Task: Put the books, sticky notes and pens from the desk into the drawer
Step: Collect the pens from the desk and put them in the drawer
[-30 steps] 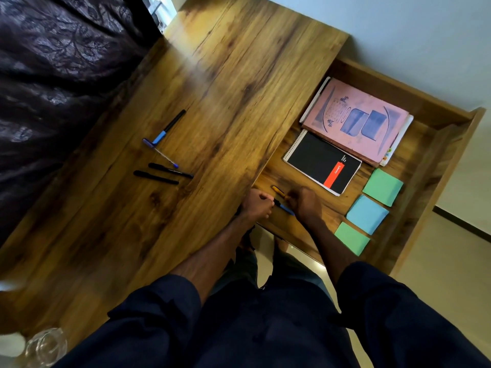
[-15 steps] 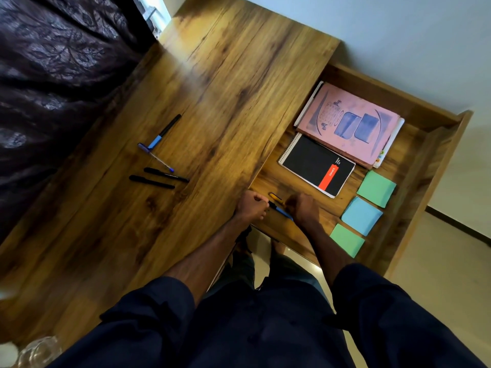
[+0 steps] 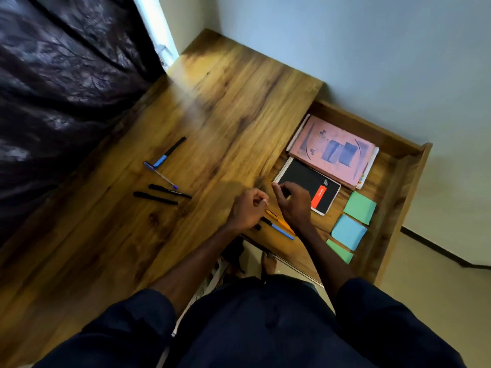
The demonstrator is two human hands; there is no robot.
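Pens: orange pen (image 3: 281,222) and blue pen (image 3: 283,232) lie side by side on drawer (image 3: 414,195) floor, just under both hands' fingers, near front edge. Left hand (image 3: 248,211) fingers curled in, holding nothing. Right hand (image 3: 292,201) fingers loosely bent, apart, empty. Past right fingers: black notebook (image 3: 305,176), pink book (image 3: 332,150). To their right: three sticky pads (image 3: 348,231). Left of left fingers: four loose pens (image 3: 155,197) on desk (image 3: 225,102), bare wood around them.
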